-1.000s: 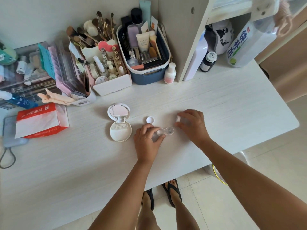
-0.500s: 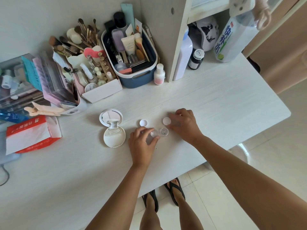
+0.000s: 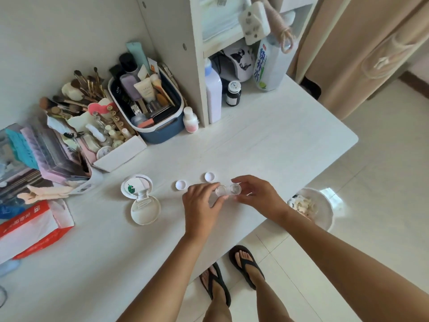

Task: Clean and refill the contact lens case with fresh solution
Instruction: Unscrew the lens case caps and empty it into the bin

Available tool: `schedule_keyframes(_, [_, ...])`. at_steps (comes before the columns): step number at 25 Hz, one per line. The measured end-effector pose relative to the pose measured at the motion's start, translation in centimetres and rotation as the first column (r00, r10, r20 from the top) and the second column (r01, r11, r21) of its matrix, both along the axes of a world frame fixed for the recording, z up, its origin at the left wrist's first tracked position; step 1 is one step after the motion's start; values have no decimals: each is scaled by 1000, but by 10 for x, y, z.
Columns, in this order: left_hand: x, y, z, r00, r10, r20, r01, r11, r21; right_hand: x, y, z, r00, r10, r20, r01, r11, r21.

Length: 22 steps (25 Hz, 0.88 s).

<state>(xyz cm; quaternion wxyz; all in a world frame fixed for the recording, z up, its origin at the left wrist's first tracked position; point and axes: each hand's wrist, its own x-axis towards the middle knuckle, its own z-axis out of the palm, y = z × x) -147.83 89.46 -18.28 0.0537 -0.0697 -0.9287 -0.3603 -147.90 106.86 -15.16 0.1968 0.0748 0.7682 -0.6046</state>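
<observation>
A clear two-well contact lens case (image 3: pixel 228 190) is held just above the white table (image 3: pixel 267 145), both wells uncapped. My left hand (image 3: pixel 202 205) pinches its left end and my right hand (image 3: pixel 257 197) grips its right end. Two white round caps lie on the table just beyond the hands, one (image 3: pixel 180 185) to the left and one (image 3: pixel 209 177) further back. A tall white bottle with a blue cap (image 3: pixel 213 94) stands at the back beside the shelf wall.
An open round white compact with a mirror (image 3: pixel 141 201) lies left of the hands. A blue bin of cosmetics (image 3: pixel 160 131), a brush box (image 3: pixel 118 154) and a red-and-white packet (image 3: pixel 32 231) crowd the left. A white waste bin (image 3: pixel 318 210) stands on the floor right of the table edge.
My right hand has set the second cap down on the table and come back to the case. Both hands now hold the case, lifted slightly. The camera has turned to the right.
</observation>
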Motion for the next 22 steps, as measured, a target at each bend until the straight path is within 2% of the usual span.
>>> schedule_keyframes(6, [8, 79, 20, 970, -229, -86, 233, 972, 38, 47, 70, 23, 949, -303, 87, 315, 928, -200])
schedule_keyframes(11, [23, 168, 17, 895, -438, -91, 439, 899, -6, 92, 150, 18, 858, -505, 92, 513, 838, -189])
schedule_keyframes(14, [22, 223, 3, 828, -559, -39, 548, 822, -155, 112, 212, 0, 799, -589, 125, 602, 787, -136])
schedule_keyframes(17, [7, 265, -25, 781, -625, 13, 576, 711, -403, 124, 265, -28, 753, -644, 135, 649, 761, 6])
schedule_keyframes(19, [-5, 281, -43, 790, -610, 61, 555, 670, -493, 123, 291, -52, 758, -643, 108, 625, 764, 161])
schedule_keyframes(21, [-13, 286, -56, 806, -585, 97, 539, 656, -528, 118, 307, -75, 812, -583, 39, 513, 744, 427])
schedule_keyframes(22, [-14, 284, -60, 808, -581, 95, 532, 650, -542, 114, 312, -84, 861, -506, -48, 434, 684, 586])
